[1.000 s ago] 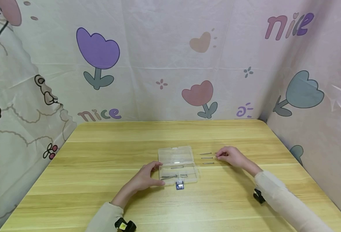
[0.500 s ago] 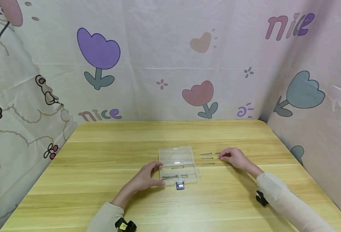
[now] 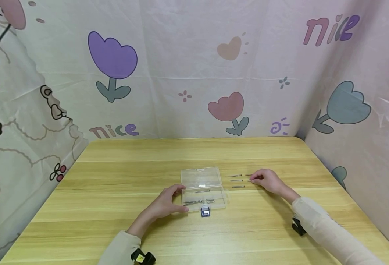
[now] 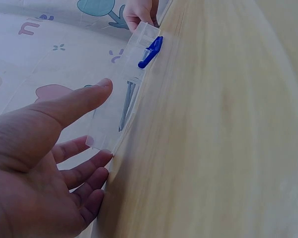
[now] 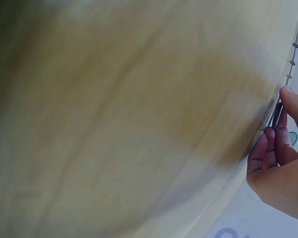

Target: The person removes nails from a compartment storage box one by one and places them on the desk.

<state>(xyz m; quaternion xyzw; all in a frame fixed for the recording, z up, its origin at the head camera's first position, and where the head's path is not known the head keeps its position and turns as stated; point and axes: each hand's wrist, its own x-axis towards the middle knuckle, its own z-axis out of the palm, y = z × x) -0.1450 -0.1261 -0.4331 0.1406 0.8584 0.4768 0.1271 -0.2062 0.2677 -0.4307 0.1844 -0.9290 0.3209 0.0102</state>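
Head view: wood-grain table, patterned cloth behind and at both sides.
Box: clear plastic box on the table near the middle, lid flipped back, flat or nearly so; blue latch at the near edge.
Box contents: one nail in the far compartment; longer nails near left; short nails near right, count unclear.
Left hand: thumb and fingers spread around the box's left end, fingertips touching it.
Right hand: right of the box, thumb and fingers pinching a slim nail low at the tabletop; whether it touches the wood, cannot tell.
Loose nails: three in a column, between box and right hand; another just beside the right fingertips.
Wrists: pale sleeves, black device on each.
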